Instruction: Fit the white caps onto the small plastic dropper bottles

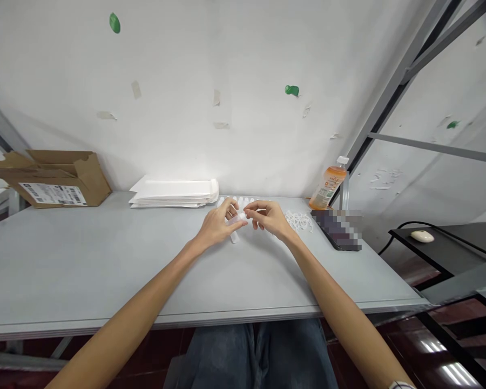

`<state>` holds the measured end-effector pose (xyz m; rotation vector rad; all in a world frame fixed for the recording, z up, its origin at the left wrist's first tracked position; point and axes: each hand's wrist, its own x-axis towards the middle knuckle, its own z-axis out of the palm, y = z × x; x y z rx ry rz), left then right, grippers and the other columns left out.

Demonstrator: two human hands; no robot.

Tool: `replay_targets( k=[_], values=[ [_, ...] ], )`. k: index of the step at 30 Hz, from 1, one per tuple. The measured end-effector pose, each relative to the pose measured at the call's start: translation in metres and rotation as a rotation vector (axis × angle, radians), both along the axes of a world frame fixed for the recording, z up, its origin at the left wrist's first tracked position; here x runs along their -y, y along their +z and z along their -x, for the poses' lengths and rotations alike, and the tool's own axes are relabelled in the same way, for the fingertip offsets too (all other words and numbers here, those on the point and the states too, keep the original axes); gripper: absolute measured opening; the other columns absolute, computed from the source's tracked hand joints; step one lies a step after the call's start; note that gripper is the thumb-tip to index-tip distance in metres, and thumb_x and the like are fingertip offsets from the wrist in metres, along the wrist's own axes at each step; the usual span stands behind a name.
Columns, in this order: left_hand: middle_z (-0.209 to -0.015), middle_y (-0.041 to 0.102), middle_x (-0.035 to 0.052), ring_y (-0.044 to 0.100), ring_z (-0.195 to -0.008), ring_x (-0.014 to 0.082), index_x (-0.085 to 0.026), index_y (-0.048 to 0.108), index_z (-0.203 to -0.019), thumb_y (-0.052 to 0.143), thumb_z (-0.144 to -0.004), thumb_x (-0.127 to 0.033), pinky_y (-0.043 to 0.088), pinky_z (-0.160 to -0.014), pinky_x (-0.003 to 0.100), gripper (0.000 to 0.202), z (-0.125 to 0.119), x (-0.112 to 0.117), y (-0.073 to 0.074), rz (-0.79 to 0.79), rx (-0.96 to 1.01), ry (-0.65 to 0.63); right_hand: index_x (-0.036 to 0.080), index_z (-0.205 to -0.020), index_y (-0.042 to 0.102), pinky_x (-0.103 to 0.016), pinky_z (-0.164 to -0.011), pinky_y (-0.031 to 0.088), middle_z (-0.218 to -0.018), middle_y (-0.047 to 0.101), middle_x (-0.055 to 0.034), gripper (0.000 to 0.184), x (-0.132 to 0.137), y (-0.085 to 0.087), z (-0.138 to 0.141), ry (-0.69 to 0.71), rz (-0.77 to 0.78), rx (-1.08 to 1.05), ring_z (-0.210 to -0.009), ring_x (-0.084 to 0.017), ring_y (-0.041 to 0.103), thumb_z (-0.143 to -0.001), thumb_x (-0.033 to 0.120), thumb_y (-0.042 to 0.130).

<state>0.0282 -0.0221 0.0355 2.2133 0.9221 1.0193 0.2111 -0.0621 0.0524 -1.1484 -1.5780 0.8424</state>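
**Two hands closed on one small tube, centre of frame**

Both grips are shut on the same piece. The left hand (218,222) curls its fingers round a small pale tube (235,235). The right hand (269,216) pinches at the tube's upper end with thumb and forefinger, its other fingers loosely folded. The tube sits at the centre of the frame, between the two hands and just above the tabletop (85,259).

Its long axis runs on a steep diagonal. The lower end points down and slightly left, toward the tabletop, and the upper end is hidden between the fingertips. Which end is open or capped cannot be told.

Just above the hands stands a short row of white pieces (243,200). To their right lies a loose heap of small white parts (299,221). Judging by this layout, the row is probably finished work and the heap is stock not yet handled, so a good share appears left.

Further out:
- left of centre, a stack of white sheets (174,192)
- far left, an open cardboard box (52,178)
- right of centre, an orange bottle (329,187)
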Motion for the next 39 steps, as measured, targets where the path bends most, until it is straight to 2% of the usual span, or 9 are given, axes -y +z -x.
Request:
replay_targets(
  k=[4, 7, 10, 13, 16, 25, 29, 34, 39],
  values=[
    [-0.088, 0.067, 0.0010, 0.061, -0.076, 0.0162, -0.021, 0.058, -0.089, 0.063, -0.080, -0.045, 0.043, -0.066, 0.027, 0.026, 0.001, -0.006, -0.004, -0.052, 0.016, 0.038, 0.016, -0.081, 0.071, -0.021, -0.043, 0.042, -0.077, 0.067, -0.0047, 0.022, -0.002, -0.003, 0.000, 0.025, -0.018, 0.061, -0.059, -0.014, 0.062, -0.078, 0.035, 0.061],
    [-0.098, 0.070, 0.0041, 0.063, -0.082, 0.0184, -0.021, 0.064, -0.095, 0.060, -0.083, -0.045, 0.044, -0.064, 0.027, 0.028, 0.001, -0.008, -0.005, -0.068, 0.025, 0.070, 0.017, -0.083, 0.072, -0.022, -0.047, 0.044, -0.077, 0.068, -0.0042, 0.021, -0.003, -0.006, 0.001, -0.023, -0.063, 0.172, -0.062, -0.015, 0.065, -0.081, 0.029, 0.055],
    [-0.107, 0.069, 0.0066, 0.064, -0.085, 0.0193, -0.020, 0.067, -0.103, 0.057, -0.085, -0.046, 0.046, -0.066, 0.028, 0.033, 0.000, -0.009, -0.007, -0.081, 0.003, 0.066, 0.018, -0.081, 0.070, -0.023, -0.056, 0.046, -0.075, 0.068, -0.0025, 0.020, -0.005, -0.012, 0.002, -0.096, -0.196, 0.351, -0.060, -0.013, 0.064, -0.081, 0.020, 0.050],
    [-0.102, 0.070, 0.0072, 0.063, -0.082, 0.0188, -0.019, 0.069, -0.102, 0.052, -0.089, -0.044, 0.047, -0.067, 0.028, 0.033, -0.001, -0.008, -0.008, -0.084, -0.043, 0.048, 0.018, -0.081, 0.069, -0.023, -0.060, 0.046, -0.073, 0.068, -0.0025, 0.020, -0.009, -0.020, 0.004, -0.170, -0.344, 0.503, -0.064, -0.013, 0.062, -0.080, 0.017, 0.049],
    [-0.094, 0.069, 0.0073, 0.062, -0.081, 0.0190, -0.018, 0.070, -0.095, 0.049, -0.090, -0.043, 0.046, -0.065, 0.028, 0.033, -0.003, -0.006, -0.008, -0.102, -0.074, 0.033, 0.018, -0.080, 0.068, -0.023, -0.061, 0.045, -0.072, 0.066, -0.0031, 0.019, -0.012, -0.027, 0.005, -0.224, -0.446, 0.550, -0.066, -0.014, 0.060, -0.080, 0.018, 0.049],
    [-0.088, 0.073, 0.0072, 0.064, -0.081, 0.0202, -0.018, 0.070, -0.087, 0.051, -0.087, -0.042, 0.047, -0.071, 0.030, 0.031, -0.006, -0.003, -0.005, -0.154, -0.014, 0.113, 0.020, -0.080, 0.069, -0.024, -0.064, 0.048, -0.072, 0.065, -0.0035, 0.021, -0.021, -0.031, 0.012, -0.279, -0.489, 0.494, -0.064, -0.013, 0.058, -0.080, 0.018, 0.048],
    [-0.085, 0.072, 0.0076, 0.063, -0.077, 0.0199, -0.017, 0.070, -0.085, 0.051, -0.087, -0.041, 0.046, -0.070, 0.030, 0.031, -0.005, -0.002, -0.004, -0.159, -0.021, 0.125, 0.019, -0.080, 0.070, -0.026, -0.064, 0.049, -0.071, 0.064, -0.0040, 0.020, -0.024, -0.034, 0.010, -0.293, -0.503, 0.473, -0.063, -0.014, 0.058, -0.080, 0.018, 0.050],
    [-0.085, 0.071, 0.0070, 0.063, -0.079, 0.0198, -0.018, 0.069, -0.084, 0.051, -0.087, -0.043, 0.048, -0.067, 0.028, 0.031, -0.002, 0.001, 0.000, -0.131, 0.042, 0.107, 0.020, -0.075, 0.068, -0.026, -0.067, 0.052, -0.078, 0.067, -0.0045, 0.022, -0.023, -0.031, -0.002, -0.316, -0.447, 0.418, -0.070, -0.015, 0.062, -0.076, 0.012, 0.049],
    [-0.088, 0.067, 0.0067, 0.061, -0.074, 0.0175, -0.018, 0.069, -0.092, 0.053, -0.086, -0.045, 0.048, -0.059, 0.026, 0.031, -0.001, -0.001, 0.000, -0.115, 0.084, 0.092, 0.019, -0.076, 0.069, -0.024, -0.058, 0.054, -0.080, 0.067, -0.0030, 0.019, -0.016, -0.025, -0.003, -0.228, -0.320, 0.231, -0.063, -0.013, 0.065, -0.076, 0.015, 0.050]
  ],
)
